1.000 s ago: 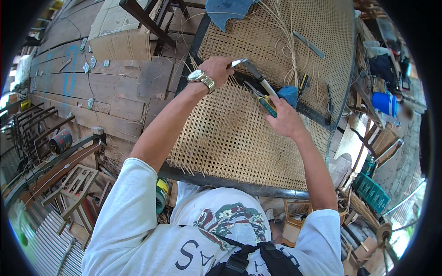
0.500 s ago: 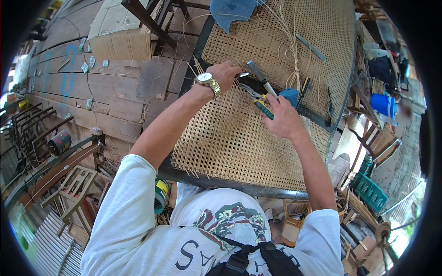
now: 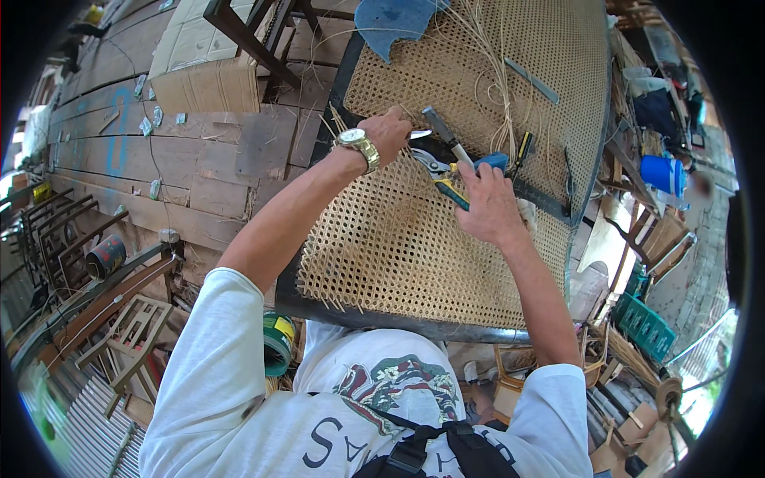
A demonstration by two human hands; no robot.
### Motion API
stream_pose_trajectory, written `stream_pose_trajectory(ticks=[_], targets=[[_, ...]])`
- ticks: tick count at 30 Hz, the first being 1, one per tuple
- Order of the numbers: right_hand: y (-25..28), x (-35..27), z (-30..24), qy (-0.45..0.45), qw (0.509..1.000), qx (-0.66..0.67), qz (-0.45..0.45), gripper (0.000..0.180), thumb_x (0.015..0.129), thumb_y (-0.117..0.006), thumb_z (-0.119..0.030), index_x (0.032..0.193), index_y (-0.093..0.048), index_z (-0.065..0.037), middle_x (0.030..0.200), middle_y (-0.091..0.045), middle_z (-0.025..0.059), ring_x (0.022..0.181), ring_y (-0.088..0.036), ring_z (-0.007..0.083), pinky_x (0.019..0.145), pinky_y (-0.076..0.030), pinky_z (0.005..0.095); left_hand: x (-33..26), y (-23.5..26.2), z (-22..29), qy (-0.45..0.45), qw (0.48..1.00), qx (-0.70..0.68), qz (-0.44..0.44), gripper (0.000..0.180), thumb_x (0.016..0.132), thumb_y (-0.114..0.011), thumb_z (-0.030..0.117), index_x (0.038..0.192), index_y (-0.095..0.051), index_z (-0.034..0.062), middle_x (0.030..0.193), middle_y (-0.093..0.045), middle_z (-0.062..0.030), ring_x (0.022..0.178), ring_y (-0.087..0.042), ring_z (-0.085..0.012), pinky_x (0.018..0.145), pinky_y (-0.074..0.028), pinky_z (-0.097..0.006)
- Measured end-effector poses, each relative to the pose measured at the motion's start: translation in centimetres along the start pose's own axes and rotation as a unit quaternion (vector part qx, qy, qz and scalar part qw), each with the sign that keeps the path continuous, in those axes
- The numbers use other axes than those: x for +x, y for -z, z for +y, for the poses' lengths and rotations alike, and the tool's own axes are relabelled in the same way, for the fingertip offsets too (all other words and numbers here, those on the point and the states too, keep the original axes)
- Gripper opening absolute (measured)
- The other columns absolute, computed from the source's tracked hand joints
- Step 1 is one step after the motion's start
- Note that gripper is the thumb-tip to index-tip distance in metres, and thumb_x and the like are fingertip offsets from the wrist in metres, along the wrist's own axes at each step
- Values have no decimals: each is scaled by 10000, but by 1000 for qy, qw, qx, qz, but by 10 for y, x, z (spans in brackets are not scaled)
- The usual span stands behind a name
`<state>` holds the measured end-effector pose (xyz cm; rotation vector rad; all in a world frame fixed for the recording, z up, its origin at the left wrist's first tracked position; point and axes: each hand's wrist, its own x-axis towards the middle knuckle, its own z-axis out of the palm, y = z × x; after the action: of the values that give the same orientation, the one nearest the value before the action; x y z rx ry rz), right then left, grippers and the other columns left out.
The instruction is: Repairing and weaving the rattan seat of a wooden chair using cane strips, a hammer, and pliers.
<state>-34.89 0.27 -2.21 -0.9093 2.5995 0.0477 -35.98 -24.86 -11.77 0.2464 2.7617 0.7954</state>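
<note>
My left hand (image 3: 386, 135), with a metal watch on its wrist, is closed at the dark crossbar between two woven cane panels. A shiny metal blade (image 3: 419, 134) shows at its fingertips; what the fingers hold is mostly hidden. The fingers of my right hand (image 3: 490, 203) are closed around the yellow and green handles of pruning shears (image 3: 451, 190). The shears' jaws lie over the near cane panel (image 3: 398, 247), pointing toward my left hand. Beyond them rests a long tool with a dark end and pale shaft (image 3: 448, 135). A blue piece (image 3: 494, 161) lies by my right fingers.
Loose cane strands (image 3: 504, 95), a flat grey strip (image 3: 532, 80) and a blue cloth (image 3: 394, 25) lie on the far panel. A yellow-and-black tool (image 3: 522, 149) is on the right. Cardboard (image 3: 203, 86) and wooden chair parts (image 3: 251, 40) stand at the far left.
My right hand and the shears have shifted slightly left, and the shears' jaws are nearer my left hand. My left hand stays at almost the same place on the crossbar.
</note>
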Motion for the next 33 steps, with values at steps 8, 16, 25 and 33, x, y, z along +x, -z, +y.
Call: stream_pose_trajectory(ticks=[8, 16, 25, 33], targets=[[-4, -9, 10, -23, 999, 40, -24, 716, 746, -722, -245, 1391, -462, -73, 1122, -514, 171, 1060, -520, 345, 891, -433, 468, 21, 21, 6, 53, 994, -65, -77, 296, 889, -683, 313, 895, -698, 18, 790, -676, -179, 757, -651, -362, 706, -509, -475], [-1, 1, 6, -10, 999, 41, -15, 719, 751, -717, -256, 1396, -460, -69, 1126, -510, 171, 1079, -517, 342, 907, -434, 460, 22, 13, 3, 43, 995, -1, -86, 245, 919, -645, 246, 911, -710, 10, 872, -682, -191, 855, -656, -349, 770, -510, -453], [-5, 12, 10, 1, 997, 69, -19, 673, 758, -687, -263, 1370, -490, -63, 1151, -538, 174, 1074, -553, 344, 915, -460, 463, 22, 26, 6, 54, 994, -47, -85, 228, 934, -636, 240, 922, -696, 20, 892, -672, -176, 865, -646, -349, 766, -497, -459], [-5, 11, 9, 9, 997, 70, -10, 642, 753, -678, -254, 1343, -505, -68, 1127, -541, 170, 1060, -558, 344, 890, -470, 466, 18, 16, 4, 64, 994, 1, -90, 207, 928, -633, 251, 1011, -702, 74, 1006, -634, -147, 990, -629, -338, 824, -513, -464]])
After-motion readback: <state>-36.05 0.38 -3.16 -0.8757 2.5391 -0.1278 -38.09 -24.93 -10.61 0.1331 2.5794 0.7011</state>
